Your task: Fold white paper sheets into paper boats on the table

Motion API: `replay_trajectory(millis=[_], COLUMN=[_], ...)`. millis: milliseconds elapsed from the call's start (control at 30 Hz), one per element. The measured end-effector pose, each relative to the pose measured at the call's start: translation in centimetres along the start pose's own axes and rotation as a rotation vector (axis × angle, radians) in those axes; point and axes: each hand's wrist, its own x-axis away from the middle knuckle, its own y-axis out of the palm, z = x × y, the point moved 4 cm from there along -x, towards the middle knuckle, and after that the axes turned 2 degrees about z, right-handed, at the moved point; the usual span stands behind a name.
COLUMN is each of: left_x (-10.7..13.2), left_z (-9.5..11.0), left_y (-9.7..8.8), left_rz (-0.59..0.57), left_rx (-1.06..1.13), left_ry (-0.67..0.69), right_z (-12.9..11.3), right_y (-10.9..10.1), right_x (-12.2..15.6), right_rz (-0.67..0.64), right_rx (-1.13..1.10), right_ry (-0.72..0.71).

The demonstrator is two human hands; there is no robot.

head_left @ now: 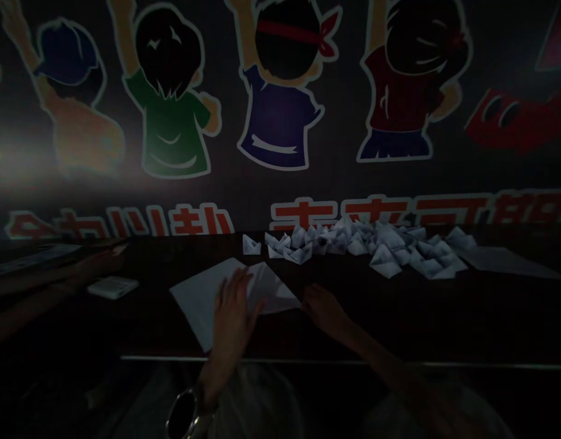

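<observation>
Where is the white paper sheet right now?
In the head view, the white paper sheet lies at centre on the dark table, under the left hand, with the right hand at its right corner, just in front of the paper boats.

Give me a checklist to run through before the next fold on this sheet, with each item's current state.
1. Left hand flat on the paper sheet, fingers spread: ok.
2. Right hand at the sheet's right tip: cannot tell whether it touches.
3. Crease in the sheet sharp: cannot tell, too dark.
4. Pile of paper boats lying apart from the sheet, beyond it: ok.
5. Wristwatch on the left wrist, off the paper: ok.
6. Light on the work: not ok, the hands and table are dim.
</observation>
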Motion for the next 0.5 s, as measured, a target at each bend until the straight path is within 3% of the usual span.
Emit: replay_trajectory(millis=[100, 133, 167, 233, 300, 333, 400, 500], left_x=[3.2, 4.4, 5.5, 6.8, 7.2, 7.2, 6.7, 5.8], left_z=[-0.6, -0.4, 0.1, 1.8, 4.3, 5.4, 7.2, 8.5], left_y=[-1.5, -1.2, -0.2, 2.6, 5.5, 6.4, 7.2, 6.3], left_rz=[0.55, 0.644, 0.658, 0.535, 0.291, 0.238, 0.165, 0.107], left_rx=[0.149, 0.248, 0.389, 0.757, 1.037, 1.126, 1.213, 1.177], left_ry=[-0.336, -0.438, -0.5, -0.546, -0.481, -0.448, -0.378, -0.351], right_z=[-0.1, -0.2, -0.3, -0.9, -1.7, -2.1, -2.7, -3.5], right_y=[-0.2, -0.3, -0.5, -1.2, -2.1, -2.6, -3.6, -5.2], right_x=[1.0, 1.2, 1.4, 1.5, 1.5, 1.6, 1.8, 2.2], right_rz=[0.051, 0.07, 0.087, 0.12, 0.164, 0.191, 0.227, 0.227], right_rx=[-0.237, -0.338, -0.443, -0.644, -0.812, -0.891, -1.066, -1.315], right_ry=[0.113, 0.149, 0.176, 0.2, 0.231, 0.261, 0.33, 0.337])
